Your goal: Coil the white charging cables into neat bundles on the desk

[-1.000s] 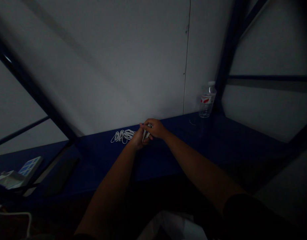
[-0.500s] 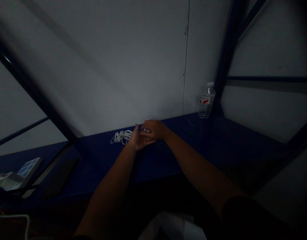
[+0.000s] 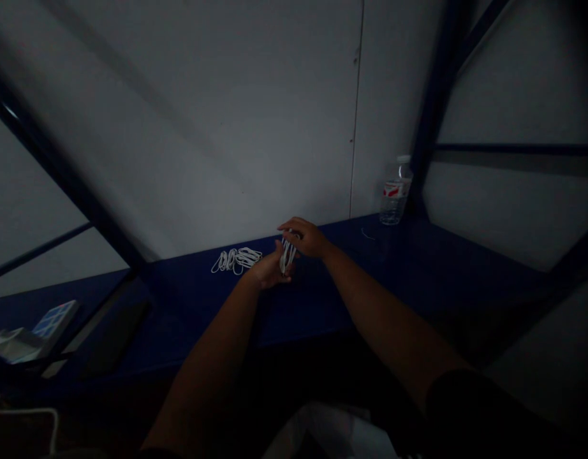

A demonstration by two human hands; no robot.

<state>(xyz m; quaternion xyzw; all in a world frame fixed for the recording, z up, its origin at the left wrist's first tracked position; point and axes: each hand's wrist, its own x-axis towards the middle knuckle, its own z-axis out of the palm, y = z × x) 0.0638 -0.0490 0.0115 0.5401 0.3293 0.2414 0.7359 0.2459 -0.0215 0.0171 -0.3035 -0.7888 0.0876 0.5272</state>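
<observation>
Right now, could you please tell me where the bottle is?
In the head view, the bottle stands on the table, right of the right hand, near a post.

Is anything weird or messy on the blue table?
Just one little thing: a thin pale strand lies alone on the blue table near the bottle, apart from the looped white cords. It looks like a stray bit, maybe string. I see no spill, but the picture is dark.

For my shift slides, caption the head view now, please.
Left hand and right hand hold a white cord bundle between them over a blue surface, near more looped cord.
</observation>
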